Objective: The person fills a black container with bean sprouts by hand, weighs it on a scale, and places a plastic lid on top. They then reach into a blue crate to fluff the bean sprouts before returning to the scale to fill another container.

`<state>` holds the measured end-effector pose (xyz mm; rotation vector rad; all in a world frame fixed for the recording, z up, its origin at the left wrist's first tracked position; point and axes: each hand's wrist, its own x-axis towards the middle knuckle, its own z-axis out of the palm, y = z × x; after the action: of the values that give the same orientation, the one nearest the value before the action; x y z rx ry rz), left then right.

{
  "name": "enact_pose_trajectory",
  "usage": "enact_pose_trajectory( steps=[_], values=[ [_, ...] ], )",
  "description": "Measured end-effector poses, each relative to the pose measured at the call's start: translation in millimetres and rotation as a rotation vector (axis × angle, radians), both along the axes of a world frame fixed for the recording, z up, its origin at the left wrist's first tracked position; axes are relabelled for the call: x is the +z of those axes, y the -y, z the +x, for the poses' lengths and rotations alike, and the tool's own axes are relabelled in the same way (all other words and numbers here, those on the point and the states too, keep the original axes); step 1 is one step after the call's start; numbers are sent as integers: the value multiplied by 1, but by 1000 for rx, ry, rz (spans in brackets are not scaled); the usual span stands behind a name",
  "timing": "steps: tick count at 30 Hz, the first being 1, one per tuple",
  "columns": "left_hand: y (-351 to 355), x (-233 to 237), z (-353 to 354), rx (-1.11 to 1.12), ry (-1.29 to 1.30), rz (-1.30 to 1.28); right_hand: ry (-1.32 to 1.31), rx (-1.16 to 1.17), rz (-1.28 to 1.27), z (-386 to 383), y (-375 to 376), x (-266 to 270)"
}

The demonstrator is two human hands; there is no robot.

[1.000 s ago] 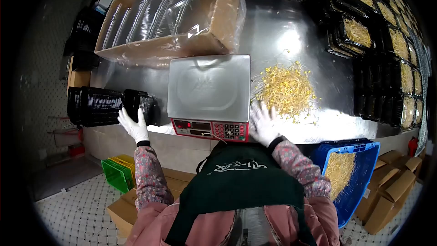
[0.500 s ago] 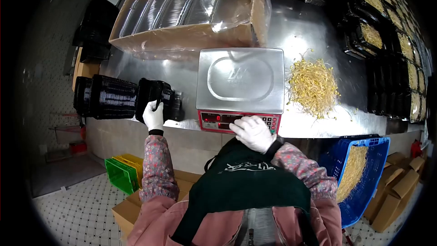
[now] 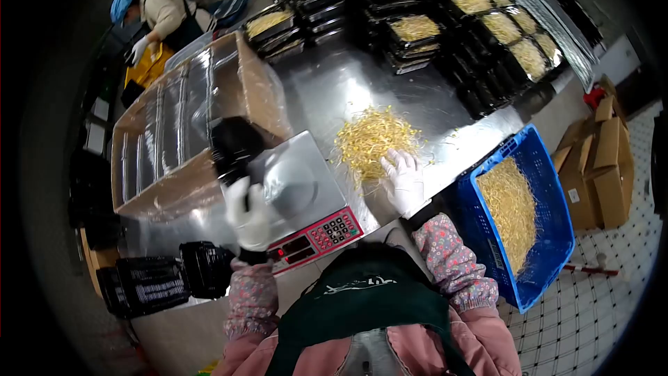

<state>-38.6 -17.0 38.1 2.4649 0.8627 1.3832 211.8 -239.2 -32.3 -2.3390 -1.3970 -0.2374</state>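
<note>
Bench [image 3: 313,83]: we stood at its metal edge, bright glare lying across the top.
Right hand [image 3: 403,179]: we rested it against the near side of the sprout heap [image 3: 372,143], grip open, fingers spread, with nothing visibly gripped. A careless sweep might have scattered loose strands towards the bench edge.
Left hand [image 3: 248,217]: we had it over the scale's left side, blurred, its grip seemingly closed on the near end of a black tray [image 3: 235,143].
Held tray: we saw it raised between scale and carton; we could not tell whether it touched either. Held by one end, it could have slipped or caught the carton's rim.
Scale [image 3: 299,181]: it sat askew to us, its red keypad facing our side; a bump from tray or wrist could have upset its reading.
Tray stacks [image 3: 142,284]: these lay on their sides at our left.
Blue crate [image 3: 551,202]: at our right, it held more sprouts.
Carton [image 3: 259,87]: behind the scale, we saw clear plastic pieces inside.
Filled trays [image 3: 417,28]: we had these piled along the far side.
Co-worker [image 3: 170,10]: this person bent over a yellow crate [image 3: 149,66] far left.
</note>
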Motion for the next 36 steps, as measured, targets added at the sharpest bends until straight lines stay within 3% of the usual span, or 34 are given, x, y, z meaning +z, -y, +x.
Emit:
enact_pose_trajectory(
  steps=[1, 3, 5, 7, 10, 12, 14, 16, 17, 18, 19, 21, 22, 23, 25, 29, 31, 33, 36],
  values=[
    [22, 26, 46, -255, -21, -164, -18, -22, -4, -1, 10, 1],
    [49, 6, 121, -626, -36, -238, -55, -80, -25, -7, 35, 3],
    [67, -28, 184, -776, -233, -114, -190, -1, 100, -7, 70, 4],
    [74, -71, 233, -800, -350, -55, -304, 40, 160, 0, 118, 20],
    [70, -97, 265, -765, -621, -18, -214, -185, 262, 10, 222, 38],
    [109, -52, 275, -705, -615, 67, -155, -519, 303, 15, 315, 37],
    [154, -31, 298, -832, -401, 7, -52, -917, 335, 18, 414, 15],
    [222, -26, 318, -975, -348, -235, -189, -1243, 534, 24, 509, -30],
    [241, -28, 332, -1007, -358, -248, -198, -1241, 572, 21, 533, -49],
    [306, -24, 347, -1297, -491, -318, -443, -1312, 429, 26, 569, -70],
    [346, -34, 360, -1446, -649, -284, -691, -1363, 280, 35, 603, -92],
    [428, -58, 377, -1717, -987, -164, -887, -1249, 251, 50, 625, -140],
    [466, -75, 382, -1793, -1115, -47, -964, -1252, 89, 63, 619, -130],
    [499, -99, 384, -1894, -1112, 62, -1036, -1220, 36, 74, 627, -157],
    [570, -103, 396, -1944, -1356, 276, -1009, -1268, -72, 85, 622, -174],
    [646, -174, 422, -1752, -1245, 391, -1024, -1320, -142, 97, 609, -168],
    [663, -181, 434, -1690, -1378, 355, -1035, -1284, -152, 100, 612, -161],
    [678, -177, 439, -1602, -1506, 478, -1147, -1241, -145, 103, 617, -164],
    [679, -209, 436, -1559, -1576, 209, -1324, -1200, -108, 102, 614, -163]
  ],
)
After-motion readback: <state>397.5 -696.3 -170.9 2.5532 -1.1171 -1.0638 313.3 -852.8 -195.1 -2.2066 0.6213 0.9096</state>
